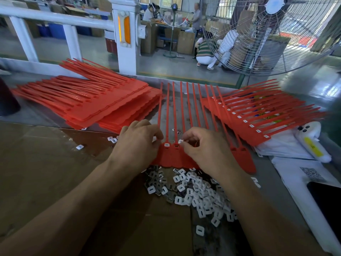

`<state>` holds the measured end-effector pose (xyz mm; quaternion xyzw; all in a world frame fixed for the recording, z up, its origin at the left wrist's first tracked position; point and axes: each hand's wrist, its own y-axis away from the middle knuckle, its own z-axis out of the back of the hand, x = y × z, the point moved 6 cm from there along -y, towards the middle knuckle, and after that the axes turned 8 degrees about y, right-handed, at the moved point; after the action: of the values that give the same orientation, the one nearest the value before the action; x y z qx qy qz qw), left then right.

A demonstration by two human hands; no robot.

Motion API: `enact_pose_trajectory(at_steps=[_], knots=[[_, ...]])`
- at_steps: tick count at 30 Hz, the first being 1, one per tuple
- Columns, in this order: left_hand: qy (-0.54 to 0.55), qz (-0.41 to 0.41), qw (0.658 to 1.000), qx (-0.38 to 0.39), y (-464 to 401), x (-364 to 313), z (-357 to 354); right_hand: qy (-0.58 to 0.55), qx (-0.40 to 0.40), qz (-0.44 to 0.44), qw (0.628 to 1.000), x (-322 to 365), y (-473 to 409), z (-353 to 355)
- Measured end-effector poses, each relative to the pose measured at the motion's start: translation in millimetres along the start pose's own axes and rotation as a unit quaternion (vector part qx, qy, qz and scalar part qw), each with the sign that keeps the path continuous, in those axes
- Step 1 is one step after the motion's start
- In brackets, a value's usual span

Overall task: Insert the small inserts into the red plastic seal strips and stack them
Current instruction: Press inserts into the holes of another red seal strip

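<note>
Red seal strip (170, 156) between hands, right hand (206, 145) pinching insert (180, 141), left hand (137, 141) gripping strip.

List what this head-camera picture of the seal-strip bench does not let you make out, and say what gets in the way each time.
- Head view: the right hand covers several sockets of the flat red plastic seal strip sheet; filled or not, unknown.
- Left hand fingertips hide whatever they pinch.
- Black phone is cut by the right edge.
- The QR-code print on the white paper is too small to read.
</note>
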<state>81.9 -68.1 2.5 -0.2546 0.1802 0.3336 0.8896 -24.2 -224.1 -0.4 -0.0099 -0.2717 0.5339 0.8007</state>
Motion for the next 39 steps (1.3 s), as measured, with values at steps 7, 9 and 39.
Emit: enact_pose_trajectory(at_steps=[7,9,39], knots=[[-0.006,0.039,0.999,0.026,0,6,-1,0.033,0.034,0.018,0.999,8,-5,-9],[-0.002,0.04,0.999,0.03,0,6,-1,0.033,0.041,0.014,0.999,9,-6,-8],[0.012,0.028,0.998,0.046,0,3,-6,0.201,0.103,0.09,0.97,34,10,-8]])
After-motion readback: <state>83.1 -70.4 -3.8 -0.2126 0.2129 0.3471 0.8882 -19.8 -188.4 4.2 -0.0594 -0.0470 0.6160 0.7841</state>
